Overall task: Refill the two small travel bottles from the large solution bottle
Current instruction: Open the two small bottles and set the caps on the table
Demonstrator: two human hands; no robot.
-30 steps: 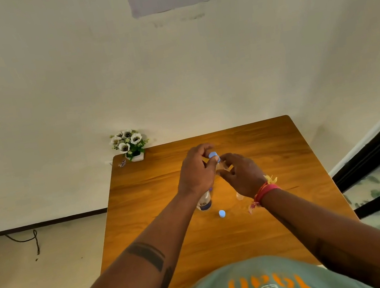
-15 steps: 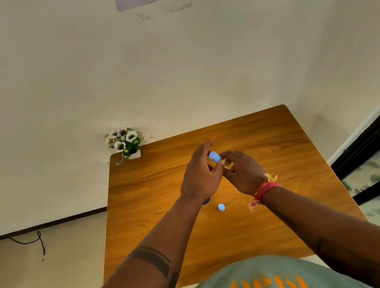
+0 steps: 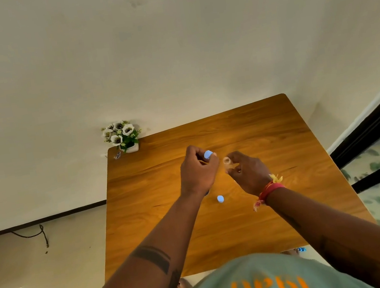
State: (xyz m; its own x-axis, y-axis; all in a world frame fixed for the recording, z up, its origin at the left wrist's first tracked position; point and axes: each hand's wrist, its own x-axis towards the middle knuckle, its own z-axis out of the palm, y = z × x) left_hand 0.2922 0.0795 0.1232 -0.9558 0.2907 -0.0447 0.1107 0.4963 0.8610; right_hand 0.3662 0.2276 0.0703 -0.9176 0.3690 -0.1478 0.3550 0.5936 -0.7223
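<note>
The change here is a separation: half a second ago both hands were pressed together around one small object at the centre of the frame, and now they have come apart with a clear gap between them. The left hand [image 3: 198,170] has drawn away toward the left with a pale blue cap [image 3: 208,154] pinched at its fingertips, while the right hand [image 3: 248,172] is closed around a small clear travel bottle [image 3: 226,161], holding it roughly upright with its mouth open and facing up toward the camera. That reads as the cap having just come off this bottle, so it looks ready to receive solution. A second blue cap [image 3: 220,198] lies loose on the wooden counter [image 3: 280,204] just below the hands, which suggests the other travel bottle is already uncapped; that bottle is not visible now. The large solution bottle, seen a second ago beneath the left wrist, is almost wholly hidden now; only a dark sliver shows at the wrist's lower edge, and I cannot tell its state. A small pot of white flowers [image 3: 121,136] stands at the counter's upper left corner, well apart from the work. Judging from this, uncapping is finished or nearly so and the pouring has not yet begun; the held cap will likely need setting down first.
</note>
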